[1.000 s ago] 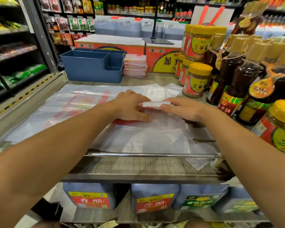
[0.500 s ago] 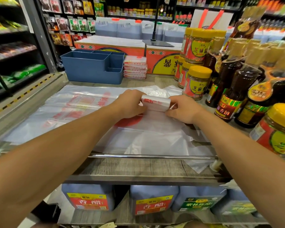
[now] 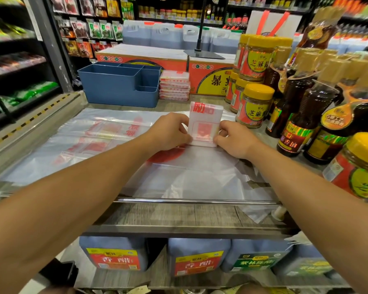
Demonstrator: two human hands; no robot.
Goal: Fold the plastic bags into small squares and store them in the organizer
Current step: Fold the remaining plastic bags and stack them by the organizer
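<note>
A folded plastic bag (image 3: 204,122), a white rectangle with red print, stands upright on edge above the flat bags. My left hand (image 3: 170,132) pinches its lower left edge and my right hand (image 3: 234,139) pinches its lower right edge. Under my hands lie several unfolded clear plastic bags (image 3: 94,143) spread over the shelf top. The blue organizer (image 3: 119,88) with several compartments stands at the back left. A stack of folded bags (image 3: 174,85) lies just right of the organizer.
Yellow-lidded jars (image 3: 255,105) and dark sauce bottles (image 3: 300,107) crowd the right side. Orange cartons (image 3: 208,75) stand behind. A metal rail (image 3: 196,200) runs along the shelf's front edge, with large jugs (image 3: 115,255) on the shelf below.
The folded bag has been lifted from lying flat under my hands to standing upright between them. Both hands have shifted slightly forward and now hold its lower edges.
</note>
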